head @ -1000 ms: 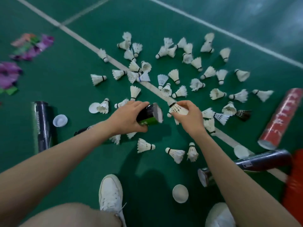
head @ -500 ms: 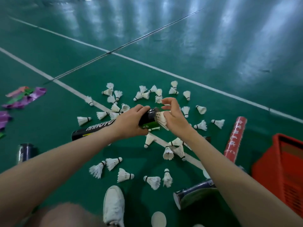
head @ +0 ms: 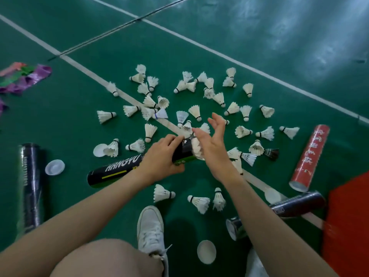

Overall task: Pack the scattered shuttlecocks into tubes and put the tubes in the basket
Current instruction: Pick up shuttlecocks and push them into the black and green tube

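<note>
Left hand (head: 159, 162) hides the black tube (head: 117, 169) middle; shuttlecock (head: 196, 148) half-sunk.

Purple ribbons (head: 30, 78), white shoe (head: 150, 226)

Left forearm (head: 79, 212) and right forearm (head: 263, 222) bare to the frame edge, bare knee (head: 103, 258), white lace-up sneaker (head: 150, 230) with white laces and a rounded toe, edge of a second white shoe (head: 254, 264)

floor (head: 60, 136): green court | white lines (head: 219, 54) crossing | glare (head: 299, 27): upper right
</note>
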### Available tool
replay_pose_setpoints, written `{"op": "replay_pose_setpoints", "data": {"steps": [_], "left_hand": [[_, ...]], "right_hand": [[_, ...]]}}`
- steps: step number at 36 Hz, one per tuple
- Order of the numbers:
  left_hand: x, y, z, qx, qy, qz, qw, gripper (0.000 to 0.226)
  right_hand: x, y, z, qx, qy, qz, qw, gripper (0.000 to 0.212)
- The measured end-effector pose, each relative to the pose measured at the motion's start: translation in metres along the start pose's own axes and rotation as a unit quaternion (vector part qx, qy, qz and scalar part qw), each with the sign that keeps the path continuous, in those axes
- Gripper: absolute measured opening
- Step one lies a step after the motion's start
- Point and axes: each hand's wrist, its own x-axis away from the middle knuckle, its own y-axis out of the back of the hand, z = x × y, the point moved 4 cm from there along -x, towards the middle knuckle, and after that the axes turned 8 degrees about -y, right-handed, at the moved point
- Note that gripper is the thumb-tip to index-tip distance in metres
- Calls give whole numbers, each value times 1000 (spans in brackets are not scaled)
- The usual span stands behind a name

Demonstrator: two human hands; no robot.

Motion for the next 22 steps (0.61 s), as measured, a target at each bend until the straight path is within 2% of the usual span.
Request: {"op": "replay_pose_setpoints", "data": {"steps": [5, 7, 10, 12, 15, 17, 20, 22], "left_hand": [[12, -29, 15, 24, 61, 12, 998, 82], [16, -38, 21, 30, 79, 19, 996, 83], [19, -49, 31, 27, 93, 29, 995, 82], [18, -55, 37, 19, 94, 41, 995, 83], [12, -70, 45, 4, 86, 68, 994, 82], [10, -82, 48, -19, 76, 93, 993, 82], [11, -104, 53, -57, 57, 129, 988, 83], [12, -115, 55, -74, 49, 147, 985, 83]], "right_hand": [[-6, 10, -33, -148, -82, 24, 985, 38], [-5, 17, -47, -129, -89, 1, 988, 34], [-3, 18, -73, -19, -86, -37, 995, 34], [0, 4, -90, 35, -98, 24, 994, 37], [3, -17, -114, 49, -150, 112, 981, 32], [-3, -20, -128, 28, -199, 121, 972, 31], [-15, -18, -152, -19, -272, 149, 950, 48], [-19, -13, -162, -57, -288, 141, 946, 50]]}}
